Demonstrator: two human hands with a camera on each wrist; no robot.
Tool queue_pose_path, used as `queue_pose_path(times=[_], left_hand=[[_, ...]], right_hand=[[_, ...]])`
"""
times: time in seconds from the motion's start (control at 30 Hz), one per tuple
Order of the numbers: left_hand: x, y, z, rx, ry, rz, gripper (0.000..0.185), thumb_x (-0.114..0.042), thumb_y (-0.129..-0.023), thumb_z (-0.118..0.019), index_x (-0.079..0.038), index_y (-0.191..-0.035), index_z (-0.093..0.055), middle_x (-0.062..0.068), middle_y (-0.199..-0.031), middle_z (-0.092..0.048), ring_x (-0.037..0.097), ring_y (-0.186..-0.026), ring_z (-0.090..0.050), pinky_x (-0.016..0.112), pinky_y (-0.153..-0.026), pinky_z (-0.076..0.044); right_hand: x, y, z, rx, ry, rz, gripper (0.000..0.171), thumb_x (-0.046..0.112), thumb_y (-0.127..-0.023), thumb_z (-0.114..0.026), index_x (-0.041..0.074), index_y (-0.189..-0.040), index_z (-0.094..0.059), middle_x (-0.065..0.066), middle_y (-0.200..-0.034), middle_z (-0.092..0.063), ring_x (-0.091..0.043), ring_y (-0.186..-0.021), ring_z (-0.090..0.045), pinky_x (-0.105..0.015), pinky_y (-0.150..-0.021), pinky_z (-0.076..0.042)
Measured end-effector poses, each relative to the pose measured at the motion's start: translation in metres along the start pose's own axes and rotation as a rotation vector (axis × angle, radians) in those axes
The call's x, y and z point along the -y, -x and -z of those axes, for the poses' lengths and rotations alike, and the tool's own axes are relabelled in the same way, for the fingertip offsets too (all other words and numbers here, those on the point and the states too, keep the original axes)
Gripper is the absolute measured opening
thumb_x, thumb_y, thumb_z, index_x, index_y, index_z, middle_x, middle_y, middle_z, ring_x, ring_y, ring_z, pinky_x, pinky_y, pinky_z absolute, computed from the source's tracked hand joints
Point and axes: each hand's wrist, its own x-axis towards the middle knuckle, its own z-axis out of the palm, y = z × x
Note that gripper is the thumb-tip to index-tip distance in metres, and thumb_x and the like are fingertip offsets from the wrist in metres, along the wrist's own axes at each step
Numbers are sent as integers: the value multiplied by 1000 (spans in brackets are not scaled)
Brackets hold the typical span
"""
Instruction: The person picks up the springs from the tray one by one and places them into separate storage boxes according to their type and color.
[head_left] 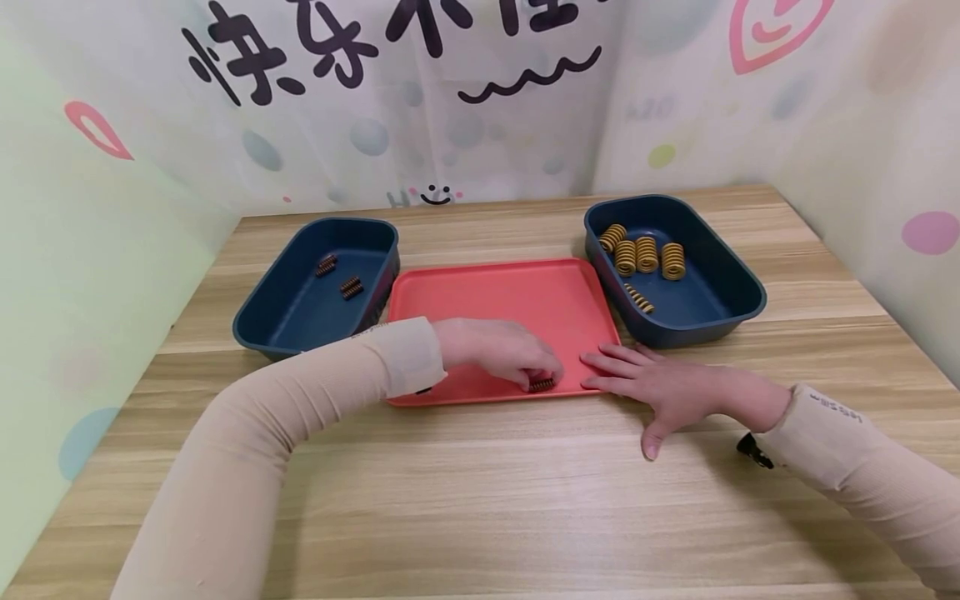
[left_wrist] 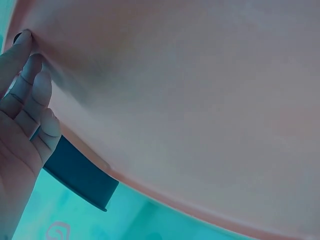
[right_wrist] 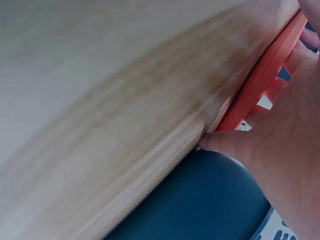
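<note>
My left hand (head_left: 510,348) reaches down over the front right of the red tray (head_left: 487,292). Its fingertips pinch a small dark coil spring (head_left: 542,385) that lies at the tray's near rim. In the left wrist view the fingers hide most of that spring, and only a dark bit shows at the fingertips. My right hand (head_left: 671,387) lies spread at the tray's right front corner, fingertips over the rim and thumb out on the table. Nothing is in its grasp.
A blue bin (head_left: 262,312) at the left holds several dark springs (head_left: 351,287). Another blue bin (head_left: 720,292), right of the tray, holds several yellow springs (head_left: 647,254). Both stand close to the tray on the wooden table (head_left: 480,492). A printed cloth (head_left: 495,142) hangs behind.
</note>
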Motion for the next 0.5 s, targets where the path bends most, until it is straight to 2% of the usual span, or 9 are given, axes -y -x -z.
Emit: queue_pose_path(times=[0.27,0.5], left_hand=[[3,7,1,2,-29,15,22,-16,-87,-62,-18,-108,-57,-6,-93,-58,9,-85,-52,23,-77,-44],[7,18,4,6,-38,34,26,-18,-87,-64,-17,-111,-56,-5,-96,-58,9,-86,-51,24,-78,-43]], right_hand=[[-1,1,-1,-14,5,19,103,64,-63,-66,8,-142,-32,-14,-151,-13,-44,-134,-5,-67,-100,-12],[-1,0,0,-10,0,12,103,65,-63,-66,9,-143,-32,-13,-151,-13,-44,-134,-5,-67,-100,-12]])
